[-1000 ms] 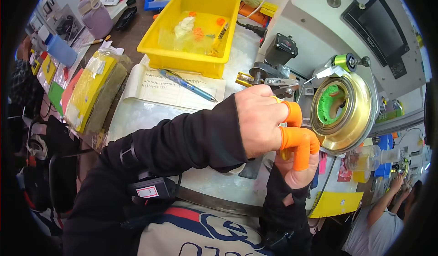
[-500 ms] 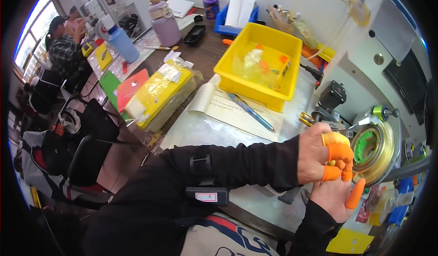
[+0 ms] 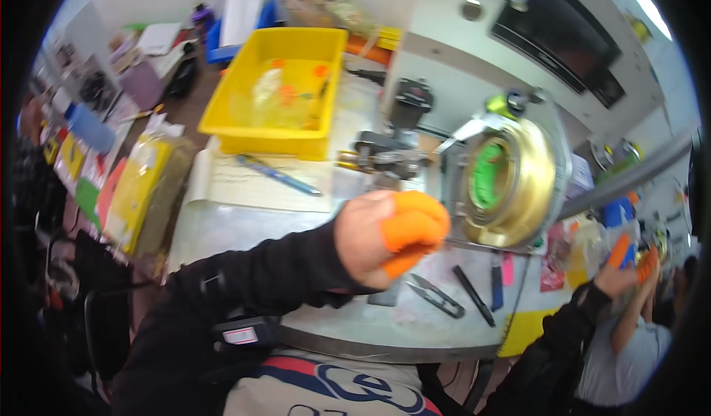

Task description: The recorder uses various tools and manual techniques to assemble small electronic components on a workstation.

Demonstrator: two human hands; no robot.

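Note:
My left hand (image 3: 392,240), with orange finger cots, hovers over the bench left of the gold spool (image 3: 522,186) with its green core. Its fingers are curled closed; anything inside them is hidden. Below it lie thread snips (image 3: 435,296), a black pen-like tool (image 3: 474,296) and a dark blue strip-shaped tool (image 3: 497,283). Far to the right, my right hand (image 3: 616,277) is raised beside another person's bare forearm. Its orange-covered thumb and finger point upward and apart, with nothing visible between them; the image there is slightly blurred.
A yellow bin (image 3: 307,138) stands behind an open notebook (image 3: 222,194) with a blue pen (image 3: 278,175). A plastic-wrapped yellow block (image 3: 141,186) is at left. The white machine (image 3: 452,60) carries the spool. A person in a light shirt (image 3: 629,357) is close at right.
The view has turned right. My hands, together before, are now apart: the right has gone far right, the left stays over the bench. A person at right has come into view.

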